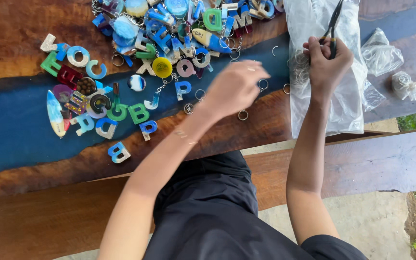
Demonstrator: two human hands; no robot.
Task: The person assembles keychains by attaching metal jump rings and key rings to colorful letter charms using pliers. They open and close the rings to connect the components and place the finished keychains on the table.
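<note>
Right hand [327,60] fisted around black pliers [333,26], fingers curled tight on the handles, over a clear plastic bag [314,96] of metal rings at the right end of the wood-and-blue table [15,125]. Left hand [234,86] blurred, hovering near the table's middle among loose key rings [242,115], fingers bent inward, grip impossible to tell. Colourful resin letter keychains [160,33] heaped far left, more small bags [381,55] far right.
</note>
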